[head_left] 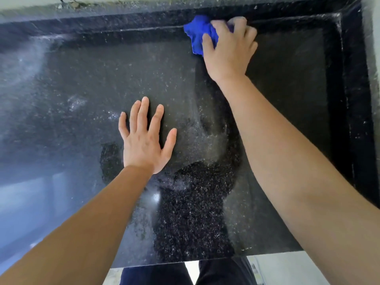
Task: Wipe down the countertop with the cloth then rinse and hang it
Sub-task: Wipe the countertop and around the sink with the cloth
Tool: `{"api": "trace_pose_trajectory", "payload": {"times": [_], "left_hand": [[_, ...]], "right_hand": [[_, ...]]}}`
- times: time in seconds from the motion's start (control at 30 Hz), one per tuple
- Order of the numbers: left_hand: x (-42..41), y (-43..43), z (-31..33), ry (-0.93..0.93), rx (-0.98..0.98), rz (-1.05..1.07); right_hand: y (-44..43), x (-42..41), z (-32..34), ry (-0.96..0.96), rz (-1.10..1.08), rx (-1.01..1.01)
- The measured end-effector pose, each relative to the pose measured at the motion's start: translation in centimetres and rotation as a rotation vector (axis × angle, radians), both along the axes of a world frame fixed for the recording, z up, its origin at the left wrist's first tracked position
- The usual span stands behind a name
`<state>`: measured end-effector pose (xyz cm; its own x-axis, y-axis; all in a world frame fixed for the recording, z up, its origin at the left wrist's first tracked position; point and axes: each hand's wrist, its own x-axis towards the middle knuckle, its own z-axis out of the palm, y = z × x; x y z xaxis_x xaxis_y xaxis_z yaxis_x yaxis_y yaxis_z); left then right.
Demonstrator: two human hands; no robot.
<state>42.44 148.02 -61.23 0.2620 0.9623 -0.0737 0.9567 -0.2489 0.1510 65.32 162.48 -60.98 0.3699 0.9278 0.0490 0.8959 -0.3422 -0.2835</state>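
A black speckled stone countertop (pixel 82 95) fills the view. A crumpled blue cloth (pixel 197 33) lies at the far edge, against the raised back lip. My right hand (pixel 228 50) presses down on the cloth, fingers spread over it and partly hiding it. My left hand (pixel 145 138) rests flat on the counter's middle, fingers apart, holding nothing. Wet smears show between the two hands.
A raised black lip (pixel 347 99) runs along the back and right side of the counter. A pale wall (pixel 370 38) stands behind it. The counter's front edge (pixel 164 264) is near my dark trousers. Glare covers the left part.
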Motion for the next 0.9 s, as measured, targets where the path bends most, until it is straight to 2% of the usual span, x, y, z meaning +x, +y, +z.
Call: {"api": "trace_pose_trajectory", "payload": {"times": [0.07, 0.17, 0.33, 0.47, 0.53, 0.6, 0.7, 0.77, 0.9], "left_hand": [[-0.1, 0.0, 0.0, 0.003, -0.002, -0.002], [-0.1, 0.0, 0.1, 0.005, -0.013, -0.001], [-0.2, 0.0, 0.0, -0.004, -0.021, -0.004], [-0.2, 0.0, 0.2, 0.012, -0.039, -0.006], [-0.2, 0.0, 0.2, 0.003, -0.044, -0.001], [-0.1, 0.0, 0.2, -0.007, -0.044, 0.007], [-0.1, 0.0, 0.1, 0.002, -0.038, 0.009], [-0.1, 0.0, 0.1, 0.009, -0.047, 0.004], [-0.3, -0.1, 0.0, -0.011, -0.039, 0.003]], "right_hand": [[-2.2, -1.6, 0.1, -0.007, 0.139, 0.006], [-10.5, -2.4, 0.5, 0.062, 0.418, 0.054], [-24.4, 0.4, 0.8, 0.148, 0.473, -0.041], [-23.3, 2.5, 0.7, 0.156, 0.629, 0.006], [-18.6, 3.3, 0.3, 0.140, 0.488, 0.107], [-12.9, 4.4, 0.2, 0.075, 0.238, 0.167], [-8.1, 4.1, 0.0, -0.072, -0.072, 0.042], [-9.7, 2.4, -0.3, -0.105, -0.090, 0.008], [-21.7, -2.5, 0.0, -0.025, 0.152, -0.011]]}}
